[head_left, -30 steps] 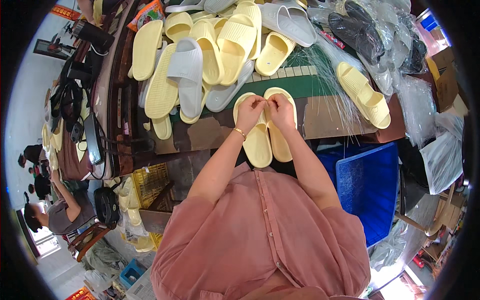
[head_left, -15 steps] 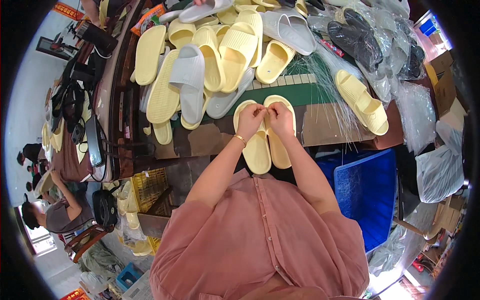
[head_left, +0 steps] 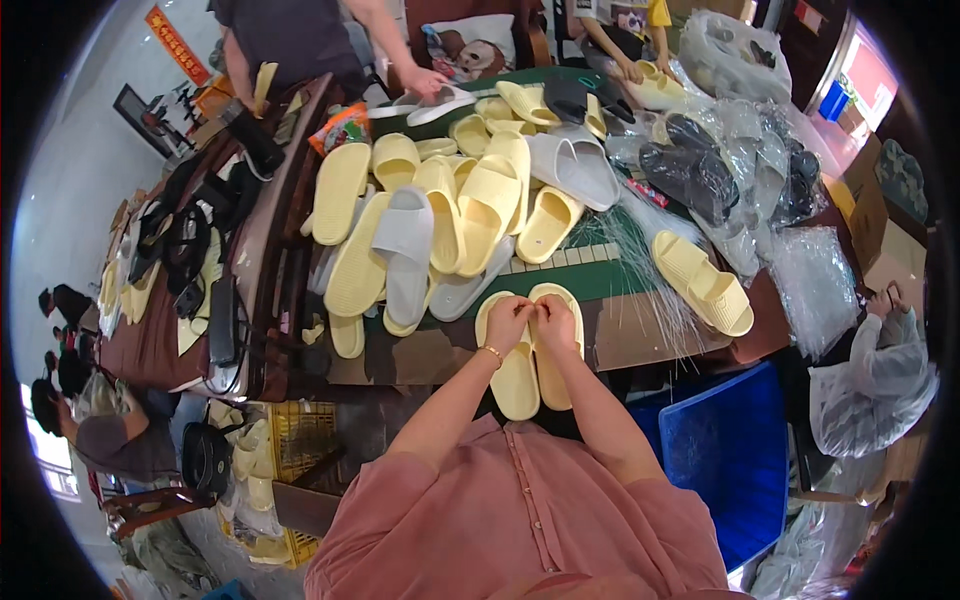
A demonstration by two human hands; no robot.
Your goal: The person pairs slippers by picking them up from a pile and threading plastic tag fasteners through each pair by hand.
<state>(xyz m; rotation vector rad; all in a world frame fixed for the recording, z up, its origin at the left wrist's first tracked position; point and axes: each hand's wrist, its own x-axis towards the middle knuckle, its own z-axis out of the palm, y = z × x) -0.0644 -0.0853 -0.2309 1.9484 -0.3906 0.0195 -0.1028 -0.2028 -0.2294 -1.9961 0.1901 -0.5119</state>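
Observation:
A pair of pale yellow slide slippers lies side by side at the table's near edge, the left slipper (head_left: 515, 380) against the right slipper (head_left: 553, 385). My left hand (head_left: 510, 318) and my right hand (head_left: 556, 326) meet over their straps, fingers pinched close together. Whatever the fingertips hold is too small or hidden to make out. Just beyond is a heap of yellow and grey slides, among them a grey slide (head_left: 405, 255). To the right, a bundle of thin clear strands (head_left: 645, 285) fans across the table edge near a yellow slide (head_left: 702, 284).
A deep blue bin (head_left: 725, 460) stands below the table at right. Bagged dark slippers (head_left: 690, 165) crowd the far right. Across the table, one person's hand (head_left: 423, 82) touches grey slides and another person handles a yellow slipper (head_left: 655, 88). A yellow crate (head_left: 300, 440) is at lower left.
The view has tilted up, so the table sits lower and the people across it show more. My hands stay pinched together over the same pair of slippers.

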